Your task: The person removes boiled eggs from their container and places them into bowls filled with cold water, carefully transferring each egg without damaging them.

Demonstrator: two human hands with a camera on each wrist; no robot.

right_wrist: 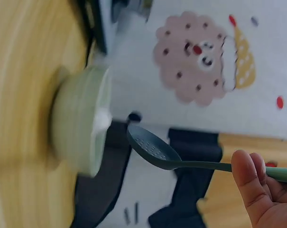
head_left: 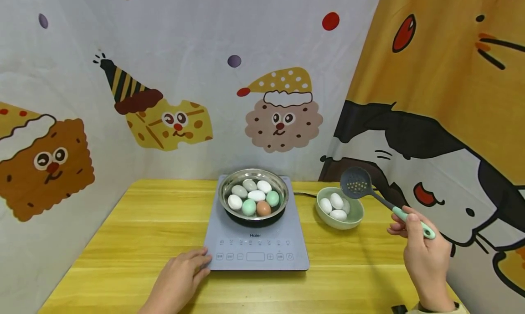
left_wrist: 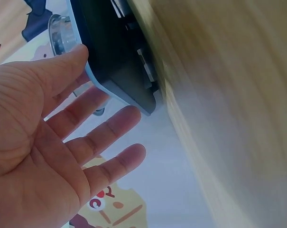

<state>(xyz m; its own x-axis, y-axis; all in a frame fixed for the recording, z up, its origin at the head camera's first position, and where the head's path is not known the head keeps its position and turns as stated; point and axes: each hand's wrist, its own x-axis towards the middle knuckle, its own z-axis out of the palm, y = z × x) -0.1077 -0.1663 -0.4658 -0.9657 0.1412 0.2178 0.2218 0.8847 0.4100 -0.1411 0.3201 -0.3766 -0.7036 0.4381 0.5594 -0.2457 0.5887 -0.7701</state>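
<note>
My right hand (head_left: 428, 255) grips the mint-green handle of a grey slotted spoon (head_left: 355, 182), raised at the right. The spoon's perforated head hangs near a pale green bowl (head_left: 346, 223) with several white eggs (head_left: 337, 201) inside; the right wrist view shows it apart from the rim. My left hand (head_left: 178, 274) touches the front left corner of an induction cooktop (head_left: 229, 239), its fingers mostly straight in the left wrist view. On the cooktop stands a steel pan (head_left: 283, 184) holding several white, grey, green and brown eggs (head_left: 256, 196).
The yellow wood-grain table (head_left: 123, 241) carries the cooktop and bowl. A black power cord (head_left: 304, 194) runs from the cooktop towards the bowl. Behind and at both sides hangs a cloth (head_left: 184, 40) printed with cartoon figures. A small black object (head_left: 398, 309) lies at the lower right.
</note>
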